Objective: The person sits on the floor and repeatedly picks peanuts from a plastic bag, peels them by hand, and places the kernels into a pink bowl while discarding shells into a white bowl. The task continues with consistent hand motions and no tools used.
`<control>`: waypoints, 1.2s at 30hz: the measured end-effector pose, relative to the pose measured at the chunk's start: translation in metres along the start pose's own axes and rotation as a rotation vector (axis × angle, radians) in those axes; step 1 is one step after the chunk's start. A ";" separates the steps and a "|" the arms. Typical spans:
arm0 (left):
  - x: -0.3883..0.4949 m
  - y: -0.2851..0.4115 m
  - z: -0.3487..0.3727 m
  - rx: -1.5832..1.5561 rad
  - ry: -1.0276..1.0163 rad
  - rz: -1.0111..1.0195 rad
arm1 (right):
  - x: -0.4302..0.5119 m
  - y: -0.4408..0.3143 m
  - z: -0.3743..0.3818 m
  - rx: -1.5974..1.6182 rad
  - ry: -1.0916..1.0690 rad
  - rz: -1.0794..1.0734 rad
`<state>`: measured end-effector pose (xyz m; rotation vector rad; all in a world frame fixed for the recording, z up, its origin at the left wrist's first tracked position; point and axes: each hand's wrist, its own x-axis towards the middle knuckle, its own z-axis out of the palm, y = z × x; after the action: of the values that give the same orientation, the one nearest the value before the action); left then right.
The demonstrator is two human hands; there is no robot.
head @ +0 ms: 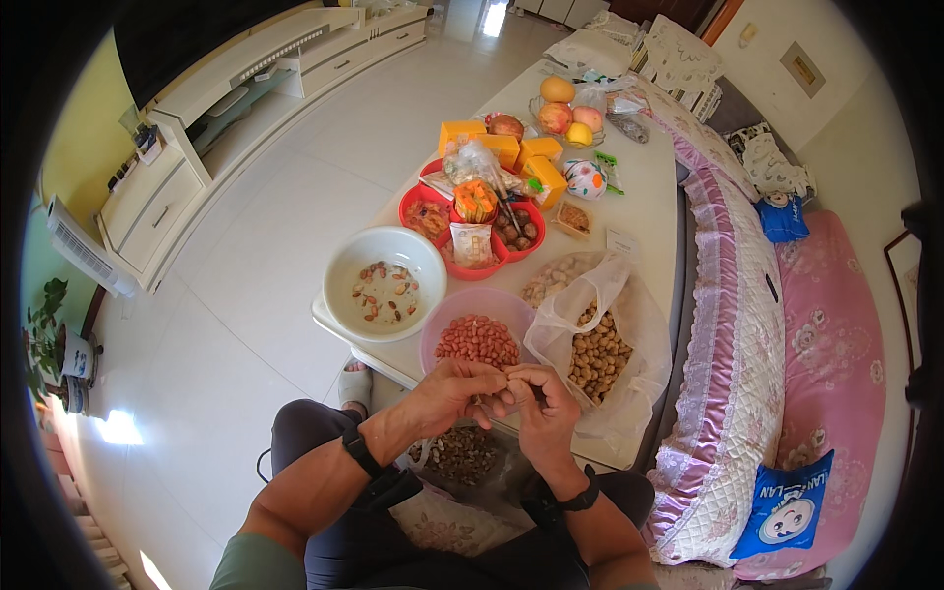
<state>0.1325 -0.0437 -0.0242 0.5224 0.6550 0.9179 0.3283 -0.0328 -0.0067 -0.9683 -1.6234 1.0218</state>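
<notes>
My left hand [456, 389] and my right hand [544, 404] meet above the table's near edge, their fingertips pinched together on a small peanut, mostly hidden by the fingers. Just beyond them is a pink translucent bowl [431, 333] of shelled reddish peanuts [478, 341]. To its right, an open white plastic bag [653, 354] holds unshelled peanuts [599, 352]. A white basin [335, 289] at the left contains scattered dark and reddish kernels [386, 292]. Below my hands, between my knees, a container holds a heap of empty-looking shells [461, 453]; its rim is partly hidden.
A red sectioned snack tray [472, 271] with packets stands farther along the white table [649, 214], near orange boxes [544, 181] and a glass bowl of fruit [579, 133]. A quilt-covered sofa [737, 354] lines the right side. Tiled floor [243, 243] lies left.
</notes>
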 end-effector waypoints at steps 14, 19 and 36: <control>0.003 -0.003 0.003 0.030 0.071 0.014 | 0.005 0.009 -0.011 0.256 -0.068 0.248; 0.002 -0.002 0.000 -0.017 0.062 0.015 | 0.007 -0.001 -0.009 0.025 -0.060 0.104; 0.002 0.010 0.004 0.250 0.146 0.047 | 0.005 0.002 -0.009 0.067 0.082 0.159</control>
<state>0.1310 -0.0370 -0.0151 0.7000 0.8998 0.9294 0.3364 -0.0254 -0.0050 -1.0929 -1.4542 1.1221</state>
